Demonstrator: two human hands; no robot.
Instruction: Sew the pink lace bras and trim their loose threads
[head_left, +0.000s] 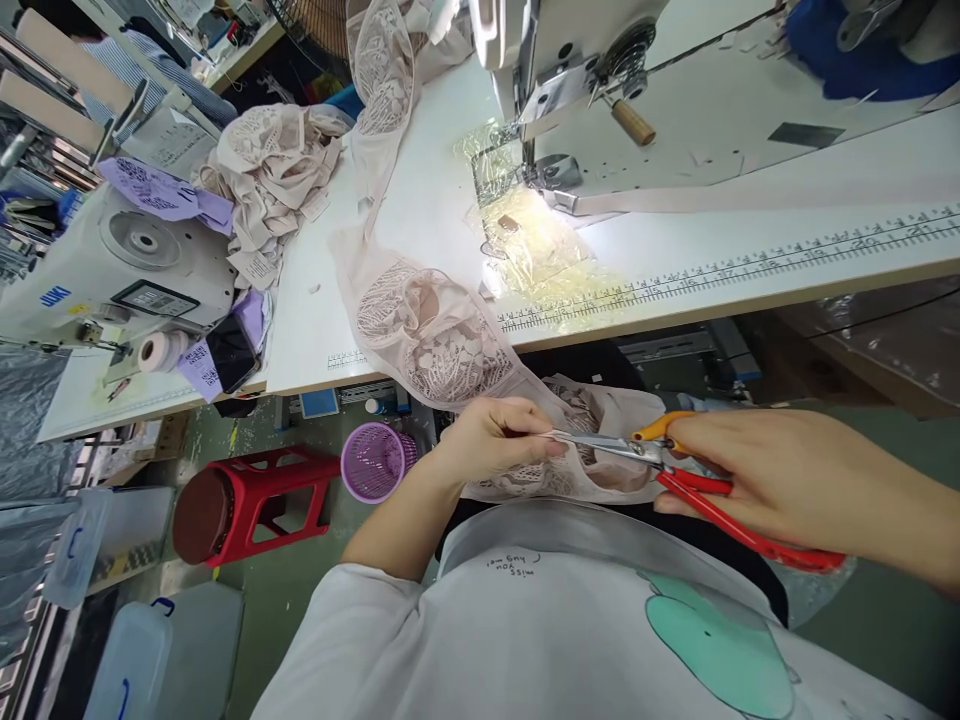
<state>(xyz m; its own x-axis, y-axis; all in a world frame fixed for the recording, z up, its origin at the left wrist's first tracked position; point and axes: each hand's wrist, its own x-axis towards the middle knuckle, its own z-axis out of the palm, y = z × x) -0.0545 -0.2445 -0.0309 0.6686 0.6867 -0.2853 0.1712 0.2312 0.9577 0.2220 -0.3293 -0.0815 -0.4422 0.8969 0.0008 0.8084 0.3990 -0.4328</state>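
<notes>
A long chain of pale pink lace garment pieces (431,330) trails off the white sewing table (420,200) down to my lap. My left hand (495,440) is closed, pinching the lace near its lower end. My right hand (780,470) grips red-and-orange-handled scissors (675,470), whose steel blades point left and meet the lace right at my left fingertips. The sewing machine (555,60) stands at the back of the table with its lamp lighting a crinkled clear plastic sheet (525,240).
A heap of lace pieces (277,170) lies at the table's left end. Left of it stands another machine (127,260) with thread spool and purple tags. On the floor are a red stool (247,500), a purple mesh basket (375,460) and plastic bins (135,660).
</notes>
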